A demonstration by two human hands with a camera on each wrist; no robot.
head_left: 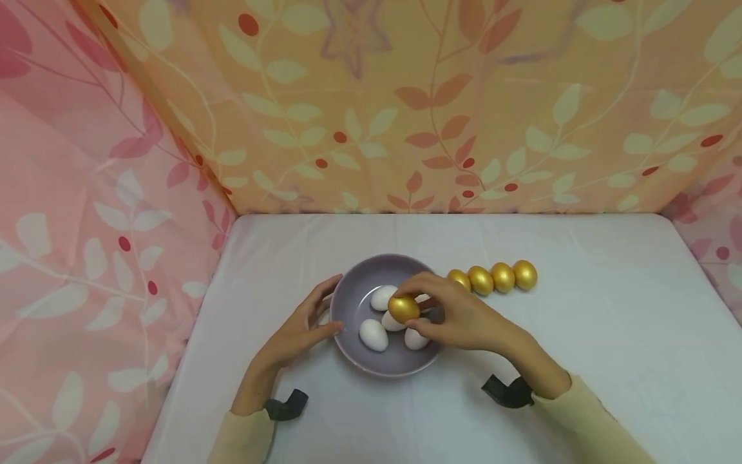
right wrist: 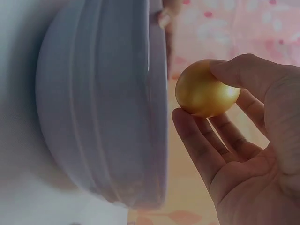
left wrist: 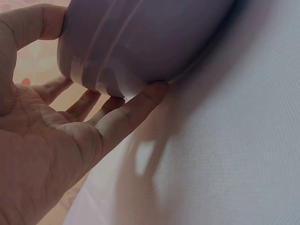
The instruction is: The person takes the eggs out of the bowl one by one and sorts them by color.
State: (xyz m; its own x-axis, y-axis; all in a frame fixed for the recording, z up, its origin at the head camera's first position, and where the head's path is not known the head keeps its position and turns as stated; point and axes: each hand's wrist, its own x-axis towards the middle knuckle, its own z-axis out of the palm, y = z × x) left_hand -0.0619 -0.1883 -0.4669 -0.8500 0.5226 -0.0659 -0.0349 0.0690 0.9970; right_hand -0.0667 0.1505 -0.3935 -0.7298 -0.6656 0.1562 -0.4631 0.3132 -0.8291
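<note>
A greyish-purple bowl (head_left: 353, 351) holds several white eggs (head_left: 373, 335). Over the bowl, my right hand (head_left: 464, 317) pinches a gold egg (head_left: 404, 309) between thumb and fingertips. In the right wrist view that gold egg (right wrist: 201, 91) is above the level of the bowl's rim (right wrist: 157, 140). My left hand (head_left: 304, 325) rests against the bowl's left side, thumb at the rim. From the left wrist, its extended fingers (left wrist: 140, 101) touch the outer wall, the lowest fingertip close to the white cloth.
To the right of the bowl, several gold eggs (head_left: 503, 277) sit in a row on the white-covered table (head_left: 608, 335). Leaf-patterned curtains (head_left: 371, 148) stand behind and at both sides. A dark strap (head_left: 510, 392) shows at each wrist.
</note>
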